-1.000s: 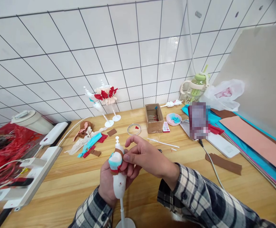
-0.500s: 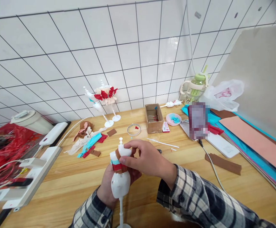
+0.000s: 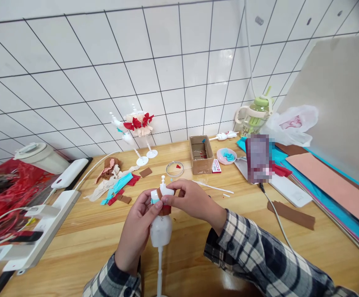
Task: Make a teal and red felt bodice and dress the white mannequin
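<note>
A small white dress-form mannequin (image 3: 161, 233) stands upright on a thin stem in front of me. Brown, light blue and red crepe paper bands wrap its chest, and a brown strip (image 3: 159, 194) crosses one shoulder. My left hand (image 3: 138, 220) holds the chest from the left, thumb pressed on the front over the bands. From the right, my right hand (image 3: 194, 201) pinches the upper chest and shoulder with thumb and fingers. Both hands are closed, and their fingers cover much of the bands.
Paper scraps (image 3: 117, 187) lie left of centre, before two mannequins, one with red bows (image 3: 139, 121). Behind my hands are a tape ring (image 3: 175, 169), a cardboard box (image 3: 201, 154) and a pink bowl (image 3: 226, 156). A power strip (image 3: 48, 235) runs along the left; paper sheets (image 3: 331, 177) lie right.
My left hand has come from behind the mannequin to its front left, thumb now on the chest. The mannequin has shifted slightly right and turned a little. My right hand stays at the shoulder.
</note>
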A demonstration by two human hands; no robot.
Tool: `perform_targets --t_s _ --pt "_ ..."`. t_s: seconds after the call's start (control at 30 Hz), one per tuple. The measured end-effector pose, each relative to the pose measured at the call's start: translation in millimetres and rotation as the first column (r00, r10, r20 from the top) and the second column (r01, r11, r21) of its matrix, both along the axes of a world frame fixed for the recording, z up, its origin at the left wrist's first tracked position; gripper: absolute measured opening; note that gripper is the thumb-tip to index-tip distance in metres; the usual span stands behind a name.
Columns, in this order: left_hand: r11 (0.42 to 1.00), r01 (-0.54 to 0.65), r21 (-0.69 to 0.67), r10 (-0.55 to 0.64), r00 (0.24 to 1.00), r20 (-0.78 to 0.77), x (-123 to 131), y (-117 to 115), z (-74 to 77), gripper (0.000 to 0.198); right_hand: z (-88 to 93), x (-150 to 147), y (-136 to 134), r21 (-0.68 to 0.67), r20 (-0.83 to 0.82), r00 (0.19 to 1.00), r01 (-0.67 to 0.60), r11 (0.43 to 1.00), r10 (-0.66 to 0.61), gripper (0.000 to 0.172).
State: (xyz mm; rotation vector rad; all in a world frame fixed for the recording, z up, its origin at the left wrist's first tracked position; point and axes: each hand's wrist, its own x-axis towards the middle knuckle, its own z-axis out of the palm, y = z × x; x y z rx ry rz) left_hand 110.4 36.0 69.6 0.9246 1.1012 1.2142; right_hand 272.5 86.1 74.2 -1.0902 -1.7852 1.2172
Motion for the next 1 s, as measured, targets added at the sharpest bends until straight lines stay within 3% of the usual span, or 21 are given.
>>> perform_targets --t_s 0.13,0.27,0.37,0.47,0.63,0.87,1.0 --pt "0.998 -0.034 0.057 0.038 0.997 -0.072 -1 1 -0.2 0.031 -0.6 0 -1 -0.037 -0.042 0.996 -0.077 0.996 0.075 0.034" --pt "0.994 -0.074 0.08 0.083 0.99 -0.114 -1 0 2.3 0.032 3.4 5 0 -0.038 -0.053 0.998 0.037 0.999 -0.039 0.046" --pt "0.993 -0.102 0.063 0.109 0.986 -0.123 1 -1 3.8 0.038 11.1 9 -1 0.052 -0.064 0.993 0.102 0.993 -0.099 0.029" --pt "0.994 -0.1 0.051 0.106 0.983 -0.146 2 -2 4.7 0.042 18.2 11 -3 0.102 -0.028 0.997 0.079 0.992 -0.076 0.014" --pt "0.994 -0.06 0.096 0.08 0.97 -0.229 2 -4 5.1 0.035 20.0 10 -10 0.073 0.002 1.0 -0.01 0.997 0.01 0.014" --pt "0.998 -0.004 0.066 0.015 0.985 -0.171 0 -7 6.5 0.041 19.5 8 -11 0.216 0.055 0.995 0.069 0.974 -0.083 0.003" --pt "0.999 -0.02 0.034 0.025 0.989 -0.148 3 -7 6.6 0.044 15.0 6 -8 0.165 -0.026 0.99 0.14 0.976 -0.138 0.004"
